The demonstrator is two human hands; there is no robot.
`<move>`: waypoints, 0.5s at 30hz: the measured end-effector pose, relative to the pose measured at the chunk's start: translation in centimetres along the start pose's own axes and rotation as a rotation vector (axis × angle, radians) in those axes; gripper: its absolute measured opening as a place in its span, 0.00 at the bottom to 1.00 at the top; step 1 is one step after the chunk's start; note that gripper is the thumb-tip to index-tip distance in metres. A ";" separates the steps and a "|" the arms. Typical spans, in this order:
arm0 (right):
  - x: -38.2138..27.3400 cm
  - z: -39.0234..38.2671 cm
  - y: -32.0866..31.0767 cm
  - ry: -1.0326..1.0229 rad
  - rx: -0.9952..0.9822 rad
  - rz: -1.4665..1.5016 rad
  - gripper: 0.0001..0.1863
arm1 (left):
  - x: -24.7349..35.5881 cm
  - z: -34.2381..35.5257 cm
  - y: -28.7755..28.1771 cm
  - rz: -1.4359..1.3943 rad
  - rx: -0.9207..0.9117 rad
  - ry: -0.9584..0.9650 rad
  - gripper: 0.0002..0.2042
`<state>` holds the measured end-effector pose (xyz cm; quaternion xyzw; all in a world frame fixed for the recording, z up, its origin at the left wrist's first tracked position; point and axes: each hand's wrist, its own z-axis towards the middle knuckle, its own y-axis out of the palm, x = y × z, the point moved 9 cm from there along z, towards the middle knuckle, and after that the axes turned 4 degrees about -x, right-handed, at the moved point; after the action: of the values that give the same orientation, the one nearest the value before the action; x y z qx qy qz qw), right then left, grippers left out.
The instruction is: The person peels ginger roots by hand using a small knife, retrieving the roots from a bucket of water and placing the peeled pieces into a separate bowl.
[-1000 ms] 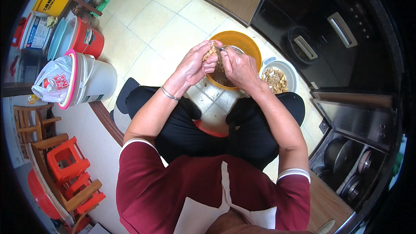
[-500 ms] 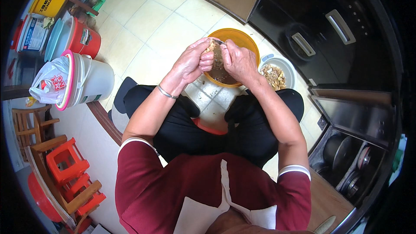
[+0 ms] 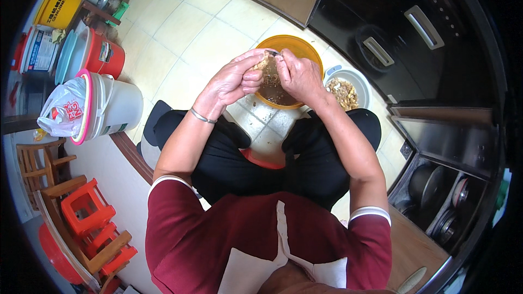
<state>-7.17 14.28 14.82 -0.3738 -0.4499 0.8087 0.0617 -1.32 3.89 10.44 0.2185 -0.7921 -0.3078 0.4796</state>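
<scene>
Over the orange-yellow basin (image 3: 314,54) my hands meet, close together. My left hand (image 3: 235,79), with a metal bangle at the wrist, is closed around a lumpy tan piece (image 3: 263,63) whose kind I cannot make out. My right hand (image 3: 299,76) pinches a small dark tool (image 3: 274,53) against the top of that piece; fingers hide most of the tool. Murky brown water (image 3: 275,90) with floating bits lies in the basin below. Beside it on the right stands a pale grey bowl (image 3: 364,84) of tan and whitish pieces (image 3: 342,93).
Dark cabinet fronts (image 3: 397,16) with metal handles rise at the right. An open compartment below holds pots (image 3: 426,184). On the left stand a white bucket (image 3: 124,106) with a plastic bag, a red bucket (image 3: 111,54) and red stools (image 3: 87,207). Pale tiles (image 3: 190,27) cover the floor.
The view has shifted slightly. Both hands stay over the basin with the tan piece between them; the dark tool's tip shows a little more clearly at its top.
</scene>
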 end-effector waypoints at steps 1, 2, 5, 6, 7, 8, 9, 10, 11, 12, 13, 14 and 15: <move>0.3 0.1 -0.1 0.022 -0.007 -0.004 0.12 | 0.1 0.0 0.0 -0.003 -0.017 -0.002 0.13; 0.6 0.1 -0.2 0.044 -0.015 -0.008 0.13 | 0.0 -0.1 -0.2 -0.006 -0.034 -0.004 0.12; 0.1 -0.3 -0.5 0.002 0.031 0.035 0.13 | 0.3 0.0 0.1 0.023 -0.001 0.012 0.13; -0.2 -0.5 -0.5 -0.012 0.030 0.055 0.13 | 0.3 0.0 0.0 0.037 0.028 0.023 0.13; -0.5 -0.7 -0.6 -0.027 0.029 0.075 0.13 | 0.5 0.0 -0.1 0.036 0.018 0.036 0.13; -0.7 -0.7 -0.6 -0.041 0.028 0.095 0.13 | 0.6 0.1 -0.3 0.035 0.008 0.048 0.13; -0.6 -0.8 -0.3 -0.034 0.006 0.075 0.13 | 0.7 0.2 -0.4 0.036 -0.002 0.055 0.13; -0.6 -0.9 0.0 -0.028 -0.015 0.055 0.12 | 0.6 0.1 -0.4 0.057 0.002 0.053 0.14; -0.5 -0.9 0.3 -0.021 -0.037 0.036 0.12 | 0.6 -0.1 -0.3 0.078 0.006 0.050 0.15; -0.4 -0.8 0.1 -0.011 -0.034 0.018 0.12 | 0.7 -0.1 -0.1 0.098 0.006 0.048 0.16; -0.3 -0.5 -0.2 -0.001 -0.031 0.000 0.11 | 0.9 -0.2 0.1 0.090 0.002 0.048 0.15; -0.2 -0.3 -0.4 0.008 -0.028 -0.017 0.10 | 1.1 -0.3 0.2 0.082 -0.003 0.049 0.14; -0.2 -0.3 -0.4 -0.004 -0.004 -0.014 0.11 | 1.3 -0.4 0.4 0.075 -0.006 0.052 0.14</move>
<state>-6.94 14.59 15.11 -0.3689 -0.4545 0.8081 0.0656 -1.51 3.23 11.64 0.1952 -0.7862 -0.2862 0.5118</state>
